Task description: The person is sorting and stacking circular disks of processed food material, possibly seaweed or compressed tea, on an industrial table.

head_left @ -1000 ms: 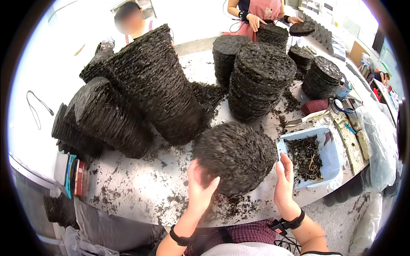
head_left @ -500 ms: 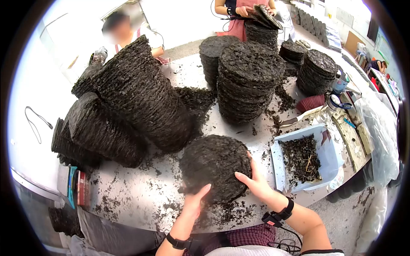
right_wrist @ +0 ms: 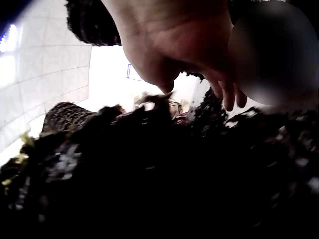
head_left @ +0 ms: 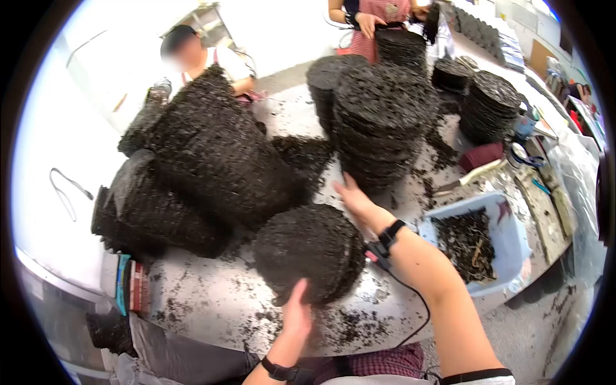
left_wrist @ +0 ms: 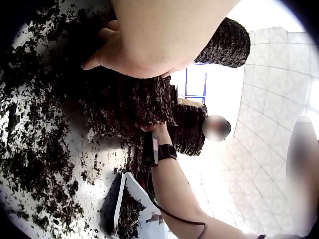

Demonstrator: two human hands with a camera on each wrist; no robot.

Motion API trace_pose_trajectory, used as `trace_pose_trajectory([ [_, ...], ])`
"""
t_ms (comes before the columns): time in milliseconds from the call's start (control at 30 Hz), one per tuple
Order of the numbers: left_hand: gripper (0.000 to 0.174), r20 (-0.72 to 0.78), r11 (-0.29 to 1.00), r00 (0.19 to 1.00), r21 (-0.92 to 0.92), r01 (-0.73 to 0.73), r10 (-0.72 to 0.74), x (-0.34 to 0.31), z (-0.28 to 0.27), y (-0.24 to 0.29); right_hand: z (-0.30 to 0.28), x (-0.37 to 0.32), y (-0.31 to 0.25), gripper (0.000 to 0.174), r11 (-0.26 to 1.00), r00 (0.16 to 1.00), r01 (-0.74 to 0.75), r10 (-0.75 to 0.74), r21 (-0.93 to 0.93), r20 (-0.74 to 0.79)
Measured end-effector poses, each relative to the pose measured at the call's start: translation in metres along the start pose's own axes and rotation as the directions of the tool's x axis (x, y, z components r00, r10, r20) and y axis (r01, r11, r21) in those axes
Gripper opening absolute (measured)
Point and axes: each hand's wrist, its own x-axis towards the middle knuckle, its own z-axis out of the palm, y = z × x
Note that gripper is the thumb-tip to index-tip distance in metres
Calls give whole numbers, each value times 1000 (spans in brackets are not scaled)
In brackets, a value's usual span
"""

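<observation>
A short stack of round dried seaweed cakes [head_left: 308, 253] stands tilted near the front of the table, its flat face turned up. My left hand [head_left: 297, 317] holds its near edge, thumb lying over the face and fingers mostly hidden. In the left wrist view that hand [left_wrist: 117, 52] is right against the dark layers. My right hand [head_left: 356, 199] is off the cakes, past their far right edge, close to the base of a tall seaweed stack [head_left: 385, 109]. Its fingers [right_wrist: 229, 94] extend loosely with nothing between them in the right wrist view.
Leaning seaweed stacks [head_left: 212, 141] crowd the left side. A blue plastic basin [head_left: 516, 256] with seaweed scraps stands right, below a light-handled tool [head_left: 471, 176]. Loose crumbs litter the table [head_left: 212, 282]. Across it, another person [head_left: 388, 13] handles seaweed; a second sits behind the left stacks.
My right hand has left the cakes' right edge and moved forward beyond them. The left hand stays at the near edge, and the cakes have shifted slightly left, with their right side more visible.
</observation>
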Motion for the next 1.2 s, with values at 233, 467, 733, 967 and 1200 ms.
trace_pose_trajectory([
  [233,42,110,997,994,80,-2,-7,32,15,12,-62,-33,3,72,970,942,-239,241,35,-235],
  [467,68,244,978,963,141,-152,114,99,58,13,-154,-45,9,50,982,634,-184,142,30,-760],
  [733,30,319,979,948,196,-52,-13,125,110,45,-246,-31,-164,54,832,609,463,-550,-307,-572],
  [967,30,473,966,875,258,-24,-104,147,161,49,-246,3,-208,69,910,853,223,-356,-350,-383],
  [1200,42,493,957,869,273,-98,-52,161,233,19,-255,29,-209,65,837,779,121,-413,-533,-471],
])
